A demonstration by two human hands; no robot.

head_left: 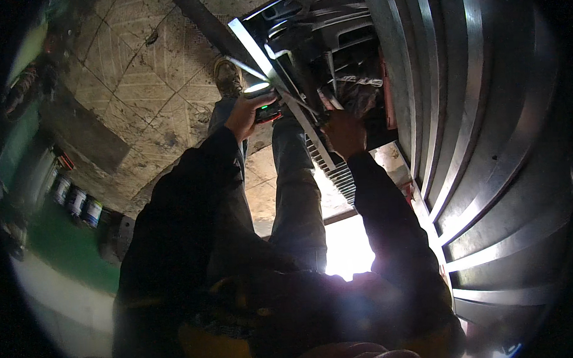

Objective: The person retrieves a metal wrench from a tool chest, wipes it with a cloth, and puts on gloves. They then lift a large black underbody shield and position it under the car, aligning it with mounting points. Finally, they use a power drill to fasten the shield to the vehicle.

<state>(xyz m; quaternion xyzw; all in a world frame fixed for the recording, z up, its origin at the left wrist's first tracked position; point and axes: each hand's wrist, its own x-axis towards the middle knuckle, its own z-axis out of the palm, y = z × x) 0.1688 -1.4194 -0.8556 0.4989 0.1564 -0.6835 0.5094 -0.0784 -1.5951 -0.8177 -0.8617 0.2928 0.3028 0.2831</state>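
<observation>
My left hand (251, 114) is closed around a small dark work light (267, 109) with a bright lit top and a tiny green indicator. It is beside a long narrow metal bar (253, 49) that runs diagonally along the edge of a dark, cluttered compartment (351, 44). Over that compartment's near end is my right hand (347, 131); its fingers reach in among loose dark and metal pieces (359, 82). Shadow hides the fingertips, so whether they grip anything cannot be made out. A thin metal rod (248, 68) crosses the bar near the light.
A ribbed metal panel (468, 128) stands close on the right. Dirty tiles (150, 76) cover the floor, with my shoe (227, 79) on them. Several small cans (77, 202) line the green and white wall (68, 250) at left. A slotted grille (343, 177) lies below the compartment.
</observation>
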